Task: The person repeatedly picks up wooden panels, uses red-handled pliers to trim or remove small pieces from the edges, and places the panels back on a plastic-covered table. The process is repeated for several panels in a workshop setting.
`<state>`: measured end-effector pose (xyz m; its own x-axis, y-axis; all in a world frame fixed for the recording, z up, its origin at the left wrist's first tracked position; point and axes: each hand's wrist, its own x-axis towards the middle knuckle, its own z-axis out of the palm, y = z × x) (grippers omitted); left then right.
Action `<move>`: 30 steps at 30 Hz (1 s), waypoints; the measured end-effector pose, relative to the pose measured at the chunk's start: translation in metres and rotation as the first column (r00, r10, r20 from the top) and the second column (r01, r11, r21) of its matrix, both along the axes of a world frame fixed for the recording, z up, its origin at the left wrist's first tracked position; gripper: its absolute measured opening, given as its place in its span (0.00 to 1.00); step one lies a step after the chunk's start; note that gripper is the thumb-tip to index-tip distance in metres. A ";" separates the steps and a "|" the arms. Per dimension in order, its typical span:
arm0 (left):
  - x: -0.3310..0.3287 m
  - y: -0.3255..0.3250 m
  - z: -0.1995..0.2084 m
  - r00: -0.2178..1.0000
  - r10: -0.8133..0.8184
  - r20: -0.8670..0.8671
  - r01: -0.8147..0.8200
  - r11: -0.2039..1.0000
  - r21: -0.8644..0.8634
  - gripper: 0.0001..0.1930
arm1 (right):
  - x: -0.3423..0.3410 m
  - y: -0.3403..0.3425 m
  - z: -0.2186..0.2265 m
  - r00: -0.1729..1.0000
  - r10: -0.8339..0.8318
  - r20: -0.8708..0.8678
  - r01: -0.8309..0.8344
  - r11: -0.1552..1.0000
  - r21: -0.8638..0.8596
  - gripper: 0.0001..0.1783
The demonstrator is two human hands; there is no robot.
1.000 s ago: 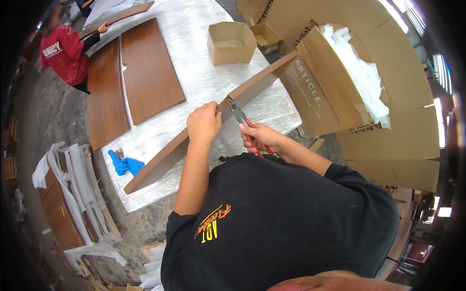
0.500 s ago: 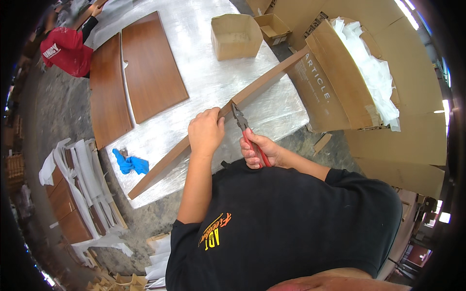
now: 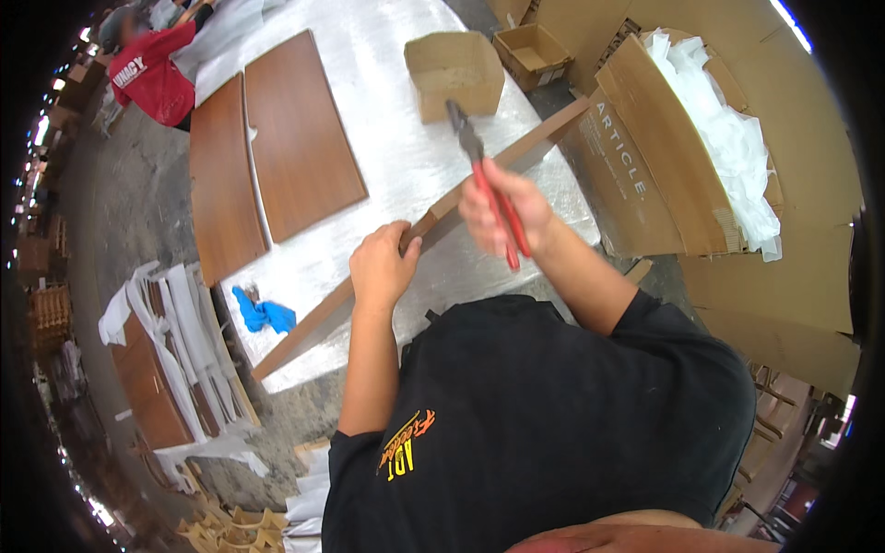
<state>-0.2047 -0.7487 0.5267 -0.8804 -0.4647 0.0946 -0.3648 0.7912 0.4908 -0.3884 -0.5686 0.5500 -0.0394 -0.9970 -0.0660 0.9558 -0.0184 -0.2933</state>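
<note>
A long brown wooden rail (image 3: 318, 323) stands on edge diagonally across the plastic-wrapped table (image 3: 373, 115). My left hand (image 3: 383, 267) is closed over the rail near its middle, thumb on one side and fingers on the other. My right hand (image 3: 512, 212) is wrapped round the red handles of a pair of pliers (image 3: 471, 146). Held above the rail, the pliers point toward the far side, their dark jaws apart from the wood. Motion blurs the tool and that hand slightly. Whether anything sits in the jaws cannot be made out.
Two flat brown panels (image 3: 304, 138) lie on the table, with blue gloves (image 3: 263, 311) nearer me. A small carton (image 3: 484, 88) stands at the far side. To the right is a large cardboard box (image 3: 613, 175) with white wrapping. A person in red (image 3: 152, 78) works at far left.
My right hand has lifted the pliers up and away from the rail, where their jaws were touching its edge. The left hand stays on the rail.
</note>
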 end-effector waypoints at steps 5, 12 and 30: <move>-0.023 0.010 0.004 0.995 -0.026 0.101 0.023 0.999 0.029 0.26 | -0.149 -0.065 0.017 0.896 -0.184 -0.405 0.334 0.879 0.341 0.30; -0.027 0.017 0.007 0.983 -0.029 0.183 0.035 0.999 -0.030 0.26 | -0.340 -0.179 -0.143 0.978 -0.020 -0.206 0.144 0.780 0.609 0.26; -0.062 0.007 0.025 0.934 -0.150 0.325 0.122 0.987 0.104 0.21 | -0.126 0.060 0.020 0.091 0.382 -0.920 -0.142 0.919 0.367 0.18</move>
